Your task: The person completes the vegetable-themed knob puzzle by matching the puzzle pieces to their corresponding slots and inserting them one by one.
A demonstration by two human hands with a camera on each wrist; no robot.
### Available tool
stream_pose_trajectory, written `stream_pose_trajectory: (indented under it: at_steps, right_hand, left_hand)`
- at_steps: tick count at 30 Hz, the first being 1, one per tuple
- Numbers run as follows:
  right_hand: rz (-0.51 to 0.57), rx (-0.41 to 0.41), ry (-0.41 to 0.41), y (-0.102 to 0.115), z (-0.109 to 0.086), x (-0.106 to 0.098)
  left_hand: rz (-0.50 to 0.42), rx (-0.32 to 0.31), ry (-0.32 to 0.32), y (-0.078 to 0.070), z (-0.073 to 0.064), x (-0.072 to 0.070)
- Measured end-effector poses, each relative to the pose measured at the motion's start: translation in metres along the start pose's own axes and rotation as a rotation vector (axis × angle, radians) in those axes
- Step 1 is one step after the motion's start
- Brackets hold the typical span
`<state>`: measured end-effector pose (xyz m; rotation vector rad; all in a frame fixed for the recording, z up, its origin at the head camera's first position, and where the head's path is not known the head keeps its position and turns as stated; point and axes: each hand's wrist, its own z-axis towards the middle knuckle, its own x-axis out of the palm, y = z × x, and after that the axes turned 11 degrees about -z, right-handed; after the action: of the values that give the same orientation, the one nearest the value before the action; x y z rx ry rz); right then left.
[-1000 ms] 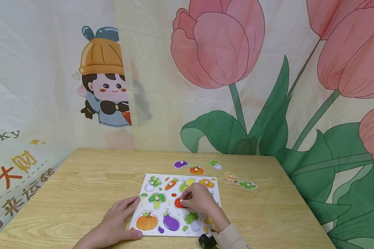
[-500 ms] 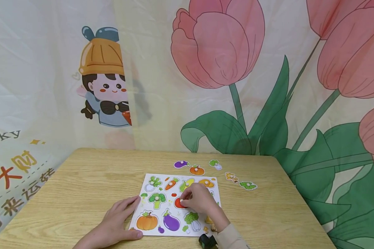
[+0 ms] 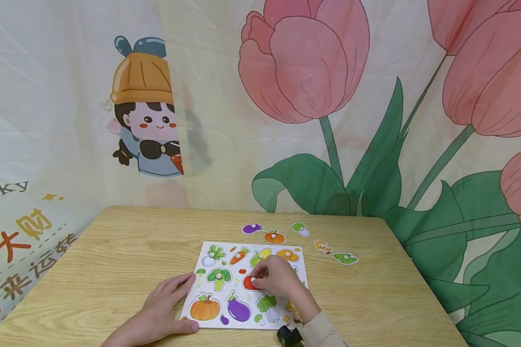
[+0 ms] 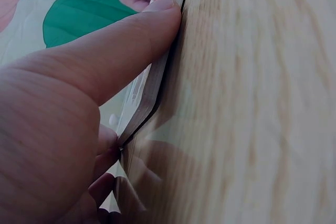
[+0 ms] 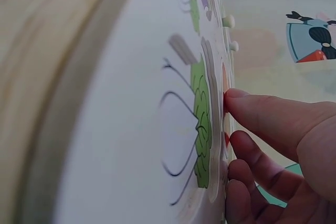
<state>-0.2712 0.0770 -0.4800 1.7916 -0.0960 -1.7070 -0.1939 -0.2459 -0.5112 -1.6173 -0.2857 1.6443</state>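
Note:
A white vegetable puzzle board (image 3: 199,288) lies flat on the table. My left hand (image 3: 156,308) rests at its left end, fingers along the left edge; in the left wrist view the straight thumb (image 4: 126,38) presses the near edge. With thumb and fingertips, my right hand (image 3: 280,278) pinches the white knob of the red tomato piece (image 3: 248,283), which sits at its picture on the board; the hand hides part of it. In the right wrist view the fingers (image 5: 247,148) are right at the board's face. Knobbed pieces including broccoli (image 3: 218,277) and carrot (image 3: 239,257) sit on the board.
Behind the board lie loose pieces: eggplant (image 3: 252,229), pumpkin (image 3: 274,237), bok choy (image 3: 300,229), mushroom (image 3: 322,247) and a green one (image 3: 345,259). A black object (image 3: 289,336) is by the right wrist. A printed curtain (image 3: 217,120) hangs behind the table (image 3: 113,260).

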Motion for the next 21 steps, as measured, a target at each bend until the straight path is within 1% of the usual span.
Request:
stream_pose_trajectory:
  at_steps: [7, 12, 16, 21]
  right_hand:
    - [0.003, 0.000, 0.002, -0.001, -0.001, 0.000]
    - [0.013, 0.009, 0.057, 0.000, -0.002, -0.007]
    - [0.024, -0.011, 0.095, -0.002, -0.003, -0.015]
    - [0.025, -0.041, 0.090, -0.007, -0.003, -0.023]
  left_hand:
    - [0.010, 0.007, -0.012, 0.001, 0.001, 0.001]
    - [0.000, 0.000, -0.007, 0.002, 0.001, 0.001]
    - [-0.004, -0.009, -0.005, 0.002, 0.002, 0.001]
    - [0.003, -0.015, -0.003, 0.003, 0.002, 0.001]
